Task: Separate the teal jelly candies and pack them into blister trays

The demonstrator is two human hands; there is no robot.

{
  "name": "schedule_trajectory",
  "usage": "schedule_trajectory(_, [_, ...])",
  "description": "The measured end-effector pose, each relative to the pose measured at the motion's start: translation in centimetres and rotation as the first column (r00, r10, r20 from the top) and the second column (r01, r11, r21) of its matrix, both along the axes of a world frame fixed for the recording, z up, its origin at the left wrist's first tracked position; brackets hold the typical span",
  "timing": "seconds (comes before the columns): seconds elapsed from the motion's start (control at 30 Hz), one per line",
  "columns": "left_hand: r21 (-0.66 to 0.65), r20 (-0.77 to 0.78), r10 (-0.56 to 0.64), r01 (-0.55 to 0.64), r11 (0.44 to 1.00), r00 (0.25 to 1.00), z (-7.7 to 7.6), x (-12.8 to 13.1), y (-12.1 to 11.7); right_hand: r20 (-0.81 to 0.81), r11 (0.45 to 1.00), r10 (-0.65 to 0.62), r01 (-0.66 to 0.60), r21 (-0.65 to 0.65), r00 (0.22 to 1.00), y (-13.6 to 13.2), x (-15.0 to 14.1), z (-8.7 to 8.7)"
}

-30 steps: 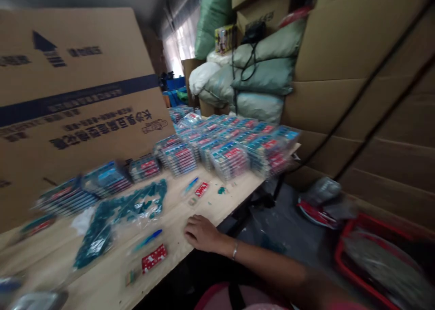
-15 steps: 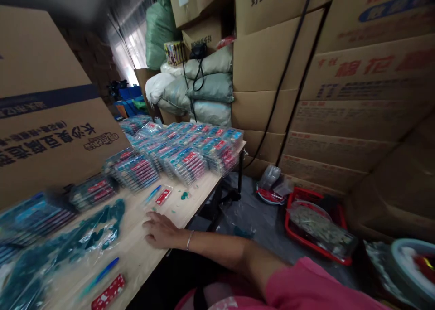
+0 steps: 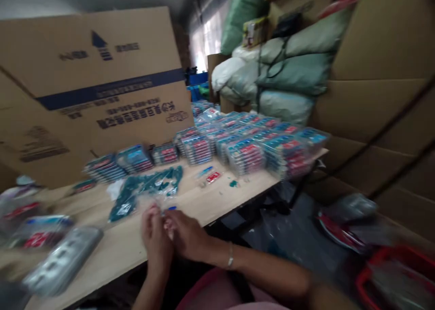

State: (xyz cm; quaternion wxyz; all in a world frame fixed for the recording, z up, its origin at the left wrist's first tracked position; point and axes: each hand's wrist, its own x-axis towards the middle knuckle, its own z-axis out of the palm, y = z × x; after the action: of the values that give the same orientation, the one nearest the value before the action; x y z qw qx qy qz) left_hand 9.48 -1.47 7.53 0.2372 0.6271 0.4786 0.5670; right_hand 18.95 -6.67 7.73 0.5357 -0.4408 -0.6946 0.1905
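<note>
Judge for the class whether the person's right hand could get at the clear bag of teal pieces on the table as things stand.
Probably yes: the right hand lies just below the clear bag of teal pieces on the wooden table, with nothing visible between them. The left hand sits beside it, not across the way.

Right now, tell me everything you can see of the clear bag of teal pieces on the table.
The clear plastic bag lies flat and slack on the pale wooden tabletop, holding loose teal pieces bunched unevenly along its length. Stacked blister packs sit just behind it. The person's left hand is close to its near edge; blur hides whether they touch.
</note>
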Motion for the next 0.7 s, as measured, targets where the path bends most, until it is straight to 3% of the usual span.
schedule_trajectory(0.1, [0.039,-0.305,-0.086,0.103,0.994,0.948,-1.7,-1.2,0.7,-0.280,0.963,-0.117,0.039,-0.268,0.953,0.4,4.7,-3.2])
schedule_trajectory(0.2, [0.024,-0.692,-0.085,0.140,0.990,0.717,-4.4,-2.3,1.5,-0.338,0.846,-0.210,-0.003,-0.533,0.917,1.4,9.1,-6.0])
schedule_trajectory(0.27, [0.020,-0.825,-0.058,0.132,0.991,0.563,-5.9,-3.6,1.8,-0.285,0.781,-0.192,-0.030,-0.623,0.939,2.3,10.8,-7.0])
schedule_trajectory(0.3, [0.033,-0.859,-0.039,0.132,0.991,0.510,-6.4,-4.4,1.9,-0.235,0.780,-0.177,-0.010,-0.626,0.956,2.9,11.2,-7.3])
schedule_trajectory(0.37, [0.073,-0.894,0.008,0.129,0.989,0.448,-6.9,-6.2,2.2,-0.079,0.828,-0.169,0.098,-0.552,0.982,4.0,11.1,-7.6])
schedule_trajectory(0.5, [0.133,-0.907,0.077,0.108,0.985,0.413,-6.6,-9.6,3.1,0.252,0.894,-0.232,0.308,-0.326,0.940,5.8,9.6,-7.6])
schedule_trajectory(0.6, [0.132,-0.912,0.095,0.066,0.989,0.399,-6.3,-10.7,3.4,0.386,0.908,-0.267,0.364,-0.206,0.883,6.1,8.5,-7.5])
schedule_trajectory(0.7, [0.151,-0.915,0.140,-0.001,0.989,0.378,-6.5,-10.1,2.9,0.450,0.931,-0.286,0.356,-0.078,0.846,5.7,7.8,-7.3])
